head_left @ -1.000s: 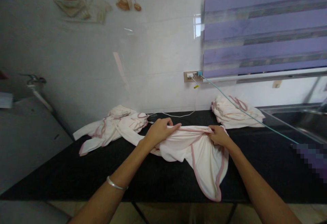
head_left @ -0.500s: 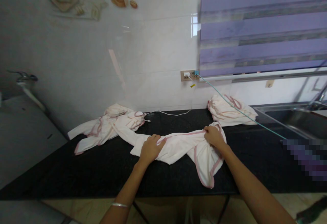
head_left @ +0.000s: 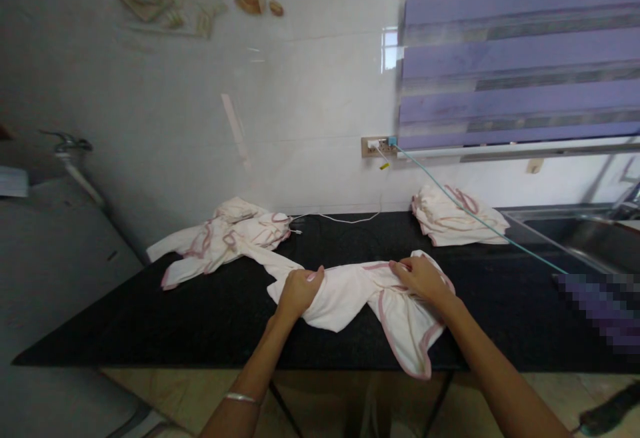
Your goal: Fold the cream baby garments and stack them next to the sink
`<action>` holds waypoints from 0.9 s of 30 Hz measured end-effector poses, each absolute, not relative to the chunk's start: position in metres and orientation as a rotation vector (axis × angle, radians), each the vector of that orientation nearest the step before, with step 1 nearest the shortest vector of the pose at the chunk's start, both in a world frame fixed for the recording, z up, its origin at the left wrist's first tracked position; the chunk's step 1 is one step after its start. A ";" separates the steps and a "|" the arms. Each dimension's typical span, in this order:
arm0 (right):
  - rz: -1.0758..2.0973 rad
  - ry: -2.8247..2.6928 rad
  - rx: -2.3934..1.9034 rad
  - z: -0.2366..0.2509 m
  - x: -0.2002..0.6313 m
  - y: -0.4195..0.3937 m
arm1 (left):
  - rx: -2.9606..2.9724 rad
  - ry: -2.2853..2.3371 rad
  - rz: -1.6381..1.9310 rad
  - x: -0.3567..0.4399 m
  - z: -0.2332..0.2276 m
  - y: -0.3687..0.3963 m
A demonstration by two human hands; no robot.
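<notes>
A white garment with pink trim (head_left: 340, 298) lies spread over the black countertop (head_left: 210, 331). My left hand (head_left: 299, 291) grips its left part, thumb on top and fingers curled into the cloth. Farther right, my right hand (head_left: 420, 278) pinches the pink-edged upper border. The cloth's right end spreads out beneath that hand, and one trimmed corner hangs at the counter's front edge. From the garment's left side a sleeve-like strip reaches toward a heap of similar white clothes (head_left: 225, 238); whether the two are joined I cannot tell.
A folded pile of white, pink-trimmed clothes (head_left: 455, 218) sits at the back right, crossed by a green cord (head_left: 450, 198) from the wall socket (head_left: 379, 147). A white cable (head_left: 345, 221) lies along the wall. At far right is a metal sink (head_left: 595, 238); a tap (head_left: 70, 145) is at left.
My right hand has shifted slightly left along the pink border, and the fabric between my hands has changed shape. The garment's lower right corner sits a little lower. The view has shifted slightly.
</notes>
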State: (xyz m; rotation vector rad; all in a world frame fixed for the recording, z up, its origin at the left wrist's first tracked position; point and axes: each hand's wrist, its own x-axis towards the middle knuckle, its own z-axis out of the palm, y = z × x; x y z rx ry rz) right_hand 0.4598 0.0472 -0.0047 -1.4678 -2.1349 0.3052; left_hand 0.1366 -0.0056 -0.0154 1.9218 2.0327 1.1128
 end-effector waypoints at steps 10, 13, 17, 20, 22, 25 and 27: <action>0.464 -2.110 -1.331 -0.030 0.461 -0.031 | 1.922 1.848 0.964 0.146 -0.013 -0.051; 0.411 -2.160 -1.366 -0.028 0.457 -0.058 | 1.939 1.831 0.937 0.155 -0.009 -0.056; 0.446 -2.393 -1.316 -0.008 0.460 -0.095 | 1.939 1.650 0.932 0.174 -0.005 -0.056; 0.791 -2.583 -1.215 0.023 0.478 -0.103 | 1.795 1.354 1.044 0.190 0.005 -0.046; 0.917 -2.547 -1.217 0.046 0.490 -0.095 | 1.549 1.138 1.197 0.198 0.019 -0.035; 0.623 -2.288 -1.281 0.068 0.489 -0.075 | 1.167 0.823 1.472 0.205 0.050 -0.018; 0.505 -2.148 -1.227 0.068 0.471 -0.065 | 1.036 0.691 1.589 0.207 0.073 -0.011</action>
